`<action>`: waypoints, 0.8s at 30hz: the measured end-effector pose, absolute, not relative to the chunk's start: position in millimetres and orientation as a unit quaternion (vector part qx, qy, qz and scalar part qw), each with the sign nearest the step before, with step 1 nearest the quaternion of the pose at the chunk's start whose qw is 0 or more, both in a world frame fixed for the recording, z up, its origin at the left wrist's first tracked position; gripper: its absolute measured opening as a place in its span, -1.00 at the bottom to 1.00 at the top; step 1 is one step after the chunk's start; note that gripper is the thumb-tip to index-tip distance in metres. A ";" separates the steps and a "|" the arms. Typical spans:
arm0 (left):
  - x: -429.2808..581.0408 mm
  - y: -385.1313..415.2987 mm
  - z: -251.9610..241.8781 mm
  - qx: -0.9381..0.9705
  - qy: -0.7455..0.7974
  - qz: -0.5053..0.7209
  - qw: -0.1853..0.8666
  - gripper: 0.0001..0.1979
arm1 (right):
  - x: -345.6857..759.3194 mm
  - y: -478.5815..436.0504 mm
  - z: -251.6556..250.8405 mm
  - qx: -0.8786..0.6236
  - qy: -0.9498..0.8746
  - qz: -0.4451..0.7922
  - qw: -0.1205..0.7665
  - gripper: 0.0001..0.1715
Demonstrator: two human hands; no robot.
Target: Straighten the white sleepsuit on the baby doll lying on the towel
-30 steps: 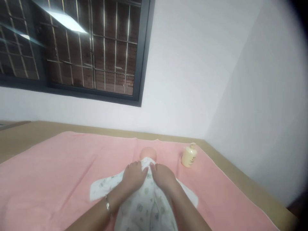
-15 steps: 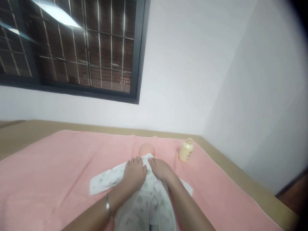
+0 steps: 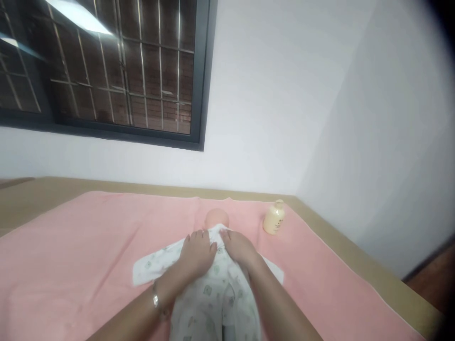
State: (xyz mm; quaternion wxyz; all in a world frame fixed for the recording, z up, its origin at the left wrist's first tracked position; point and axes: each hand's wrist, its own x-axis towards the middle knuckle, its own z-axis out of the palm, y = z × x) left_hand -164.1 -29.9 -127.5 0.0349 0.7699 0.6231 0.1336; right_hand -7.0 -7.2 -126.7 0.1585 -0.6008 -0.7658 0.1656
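A baby doll [image 3: 217,218] lies on its back on a pink towel [image 3: 78,246], dressed in a white printed garment [image 3: 209,298]. Only the top of the doll's head shows beyond my hands. My left hand [image 3: 197,251] rests flat on the garment at the doll's chest, fingers stretched out toward the collar. My right hand [image 3: 239,248] lies beside it on the other half of the chest, its fingers curled onto the cloth at the neckline. The two hands nearly touch in the middle. A bracelet sits on my left wrist.
A pale yellow pump bottle [image 3: 274,219] stands on the towel right of the doll's head. The towel covers a tan surface [image 3: 359,260] set in a room corner. White walls rise behind and to the right; a dark barred window [image 3: 117,71] is upper left.
Both hands stay on the doll's chest with only slight shifts of the fingers at the collar. The view has drifted a little, so everything sits slightly higher and further left in the frame.
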 end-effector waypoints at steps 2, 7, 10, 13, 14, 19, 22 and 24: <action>-161.7 -30.3 -128.9 0.770 0.625 0.124 0.013 -0.58 | -3.8 -0.4 -129.9 -0.604 -0.762 0.179 0.151 -0.11; -179.1 -8.8 -134.0 0.765 0.608 0.175 0.118 -0.53 | -12.7 -26.4 -117.6 -0.601 -0.776 0.128 0.142 -0.13; -193.0 3.0 -135.1 0.762 0.573 0.204 0.223 -0.50 | -21.7 -46.6 -110.1 -0.559 -0.808 0.089 0.164 -0.19; -192.9 -0.1 -132.7 0.769 0.568 0.202 0.215 -0.50 | -22.5 -43.9 -112.4 -0.565 -0.804 0.087 0.165 -0.21; -189.4 -4.5 -131.6 0.773 0.573 0.195 0.187 -0.50 | -20.3 -37.9 -115.0 -0.582 -0.792 0.094 0.158 -0.20; -167.9 -30.0 -128.3 0.780 0.602 0.160 0.052 -0.51 | -3.9 -7.8 -126.0 -0.608 -0.762 0.177 0.138 -0.18; -168.5 -27.7 -130.9 0.774 0.609 0.163 0.058 -0.53 | -4.0 -15.0 -121.5 -0.594 -0.775 0.168 0.138 -0.18; -175.5 -16.8 -134.7 0.770 0.603 0.184 0.099 -0.55 | -9.6 -28.9 -115.2 -0.583 -0.788 0.136 0.144 -0.18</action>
